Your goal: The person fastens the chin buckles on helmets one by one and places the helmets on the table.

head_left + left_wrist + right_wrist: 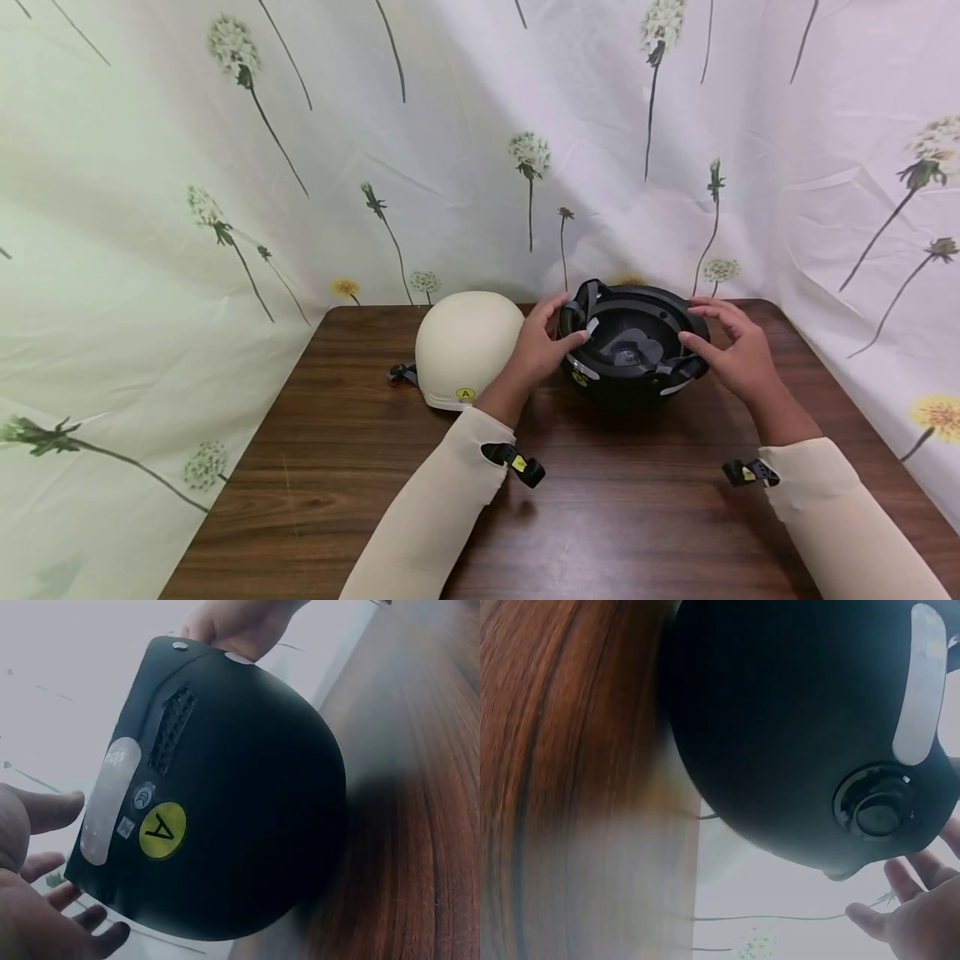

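A black helmet (626, 387) lies crown down at the back right of the brown table, its padded hollow facing up. Dark straps (588, 304) hang over its rim. My left hand (542, 337) is at the helmet's left side, thumb and fingers spread about the rim. At the opposite side my right hand (738, 354) is spread likewise, its thumb near the opening. A yellow "A" sticker (163, 830) shows in the left wrist view, and a round black knob (877, 815) in the right wrist view. How firmly either hand touches the rim is not clear.
Left of the black helmet, a cream helmet (465, 342) sits dome up, with a black strap buckle (401, 374) at its side. A white cloth with printed dandelions (450, 150) hangs behind the brown table (337, 500).
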The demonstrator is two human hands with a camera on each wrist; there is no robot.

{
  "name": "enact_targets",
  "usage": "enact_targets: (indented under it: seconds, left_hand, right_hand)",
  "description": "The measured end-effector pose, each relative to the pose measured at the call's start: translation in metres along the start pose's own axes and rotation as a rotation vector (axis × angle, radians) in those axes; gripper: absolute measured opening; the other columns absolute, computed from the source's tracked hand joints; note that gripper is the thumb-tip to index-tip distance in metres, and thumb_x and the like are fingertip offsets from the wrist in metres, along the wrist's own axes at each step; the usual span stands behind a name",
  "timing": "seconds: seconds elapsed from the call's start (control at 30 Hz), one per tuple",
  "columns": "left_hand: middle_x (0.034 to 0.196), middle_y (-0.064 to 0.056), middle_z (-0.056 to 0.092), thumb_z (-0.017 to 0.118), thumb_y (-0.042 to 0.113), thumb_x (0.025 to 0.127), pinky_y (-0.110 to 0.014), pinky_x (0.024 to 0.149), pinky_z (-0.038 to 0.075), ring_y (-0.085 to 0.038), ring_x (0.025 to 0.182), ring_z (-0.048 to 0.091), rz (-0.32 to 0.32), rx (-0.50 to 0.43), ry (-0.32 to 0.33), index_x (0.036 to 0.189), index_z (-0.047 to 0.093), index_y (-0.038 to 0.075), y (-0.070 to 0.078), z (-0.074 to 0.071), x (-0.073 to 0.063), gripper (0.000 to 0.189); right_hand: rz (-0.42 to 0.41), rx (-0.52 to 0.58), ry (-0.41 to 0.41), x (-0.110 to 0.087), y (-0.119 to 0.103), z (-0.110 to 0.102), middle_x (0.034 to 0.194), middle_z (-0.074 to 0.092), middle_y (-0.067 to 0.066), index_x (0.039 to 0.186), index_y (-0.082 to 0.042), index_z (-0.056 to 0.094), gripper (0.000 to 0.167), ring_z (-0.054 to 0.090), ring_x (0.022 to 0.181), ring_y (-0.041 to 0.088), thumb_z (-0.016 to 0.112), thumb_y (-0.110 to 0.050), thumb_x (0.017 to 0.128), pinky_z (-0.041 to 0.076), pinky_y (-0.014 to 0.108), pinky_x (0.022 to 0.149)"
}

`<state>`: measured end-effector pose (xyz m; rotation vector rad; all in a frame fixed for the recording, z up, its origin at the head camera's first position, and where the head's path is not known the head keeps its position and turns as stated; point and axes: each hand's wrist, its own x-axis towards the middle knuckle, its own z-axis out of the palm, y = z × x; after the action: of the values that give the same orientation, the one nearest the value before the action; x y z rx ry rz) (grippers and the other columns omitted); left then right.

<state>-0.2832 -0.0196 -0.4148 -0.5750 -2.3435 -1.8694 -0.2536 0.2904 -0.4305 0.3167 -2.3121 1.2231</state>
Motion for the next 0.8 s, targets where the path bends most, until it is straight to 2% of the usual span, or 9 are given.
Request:
enact_targets:
  seconds: [0.07,0.13,0.23,0.3,0.4,0.5,0.6,0.63,0.8]
  left_hand:
    - [0.162,-0.02,0.049,0.078,0.011,0.1,-0.052,0.12,0.05,-0.037,0.148,0.056,-0.003,0.011,0.008,0.16,0.052,0.004,0.0,0.0,-0.002,0.066]
    - [0.16,-0.021,0.049,0.079,0.013,0.1,-0.051,0.121,0.049,-0.037,0.147,0.056,-0.007,0.016,0.024,0.159,0.053,0.004,0.001,0.0,-0.003,0.066]
    - [0.159,-0.024,0.049,0.081,0.018,0.098,-0.051,0.123,0.047,-0.038,0.145,0.055,-0.006,0.038,0.039,0.16,0.052,0.005,0.004,0.0,-0.003,0.069]
    - [0.16,-0.025,0.049,0.081,0.019,0.098,-0.052,0.123,0.046,-0.037,0.145,0.054,-0.011,0.048,0.036,0.16,0.051,0.005,0.005,-0.001,-0.004,0.071]
    - [0.162,-0.024,0.048,0.081,0.02,0.098,-0.054,0.124,0.043,-0.038,0.147,0.051,-0.02,0.065,0.032,0.161,0.05,0.005,0.005,-0.003,-0.005,0.072]
    - [0.166,-0.021,0.045,0.081,0.024,0.098,-0.056,0.128,0.038,-0.037,0.152,0.046,-0.031,0.073,0.026,0.163,0.048,0.006,0.002,-0.003,-0.004,0.075]
    - [0.171,-0.018,0.04,0.08,0.031,0.098,-0.056,0.13,0.035,-0.034,0.158,0.041,-0.057,0.093,0.012,0.167,0.044,0.01,0.0,-0.001,-0.004,0.08]
    - [0.173,-0.017,0.037,0.079,0.033,0.098,-0.055,0.131,0.034,-0.034,0.16,0.039,-0.067,0.096,0.006,0.168,0.042,0.011,0.0,0.0,-0.003,0.082]
    - [0.18,-0.016,0.026,0.075,0.038,0.101,-0.055,0.134,0.029,-0.034,0.168,0.027,-0.104,0.115,-0.005,0.173,0.031,0.013,-0.001,0.002,-0.006,0.089]
  right_hand:
    - [0.004,0.0,0.0,0.001,0.003,0.0,0.154,0.059,0.024,0.134,0.006,0.069,0.039,0.049,0.151,0.034,0.079,-0.011,0.101,0.04,0.05,0.128]
    - [0.012,0.004,0.012,0.002,0.006,-0.001,0.154,0.058,0.025,0.135,0.006,0.069,0.038,0.051,0.149,0.019,0.077,-0.013,0.103,0.04,0.069,0.122]
    - [0.035,0.003,0.034,0.003,0.008,-0.003,0.155,0.057,0.026,0.137,0.006,0.069,0.039,0.049,0.138,-0.005,0.074,-0.017,0.105,0.04,0.075,0.117]
    - [0.058,0.007,0.039,0.003,0.007,-0.004,0.157,0.057,0.025,0.138,0.005,0.068,0.04,0.046,0.133,-0.012,0.073,-0.02,0.107,0.041,0.075,0.116]
    - [0.091,0.011,0.026,0.002,0.006,-0.005,0.161,0.054,0.024,0.142,0.004,0.066,0.044,0.048,0.137,-0.006,0.07,-0.025,0.109,0.043,0.071,0.117]
    - [0.136,0.029,0.012,0.001,0.008,-0.004,0.164,0.05,0.023,0.151,0.002,0.06,0.051,0.05,0.149,0.015,0.065,-0.031,0.111,0.049,0.044,0.12]
    - [0.217,0.055,0.019,-0.001,0.007,-0.002,0.166,0.048,0.023,0.16,-0.003,0.052,0.058,0.046,0.153,0.031,0.059,-0.037,0.113,0.046,0.024,0.113]
    - [0.252,0.071,0.022,-0.003,0.007,-0.001,0.165,0.047,0.023,0.162,-0.004,0.049,0.061,0.044,0.153,0.034,0.057,-0.04,0.114,0.043,0.021,0.11]
    - [0.422,0.195,-0.024,-0.01,0.005,0.004,0.176,0.031,0.023,0.175,-0.011,0.025,0.072,0.035,0.158,0.033,0.04,-0.051,0.116,0.044,0.032,0.112]
